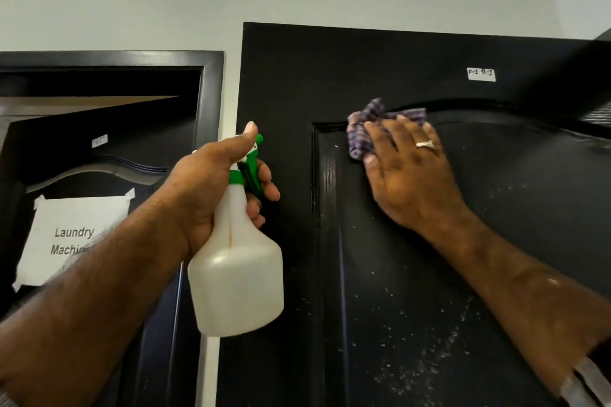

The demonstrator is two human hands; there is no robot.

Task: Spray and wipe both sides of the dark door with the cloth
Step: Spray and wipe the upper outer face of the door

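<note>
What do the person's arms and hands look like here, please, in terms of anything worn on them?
Both forearms are bare. The right hand wears a light metallic ring on one of its fingers. A grey striped sleeve cuff, pushed up, shows at the lower right edge on the right arm. The left hand shows no ring or watch; a sliver of grey fabric sits at the bottom left corner.

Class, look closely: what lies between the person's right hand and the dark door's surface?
In the head view, the checked cloth, pressed under the right hand against the door.
</note>
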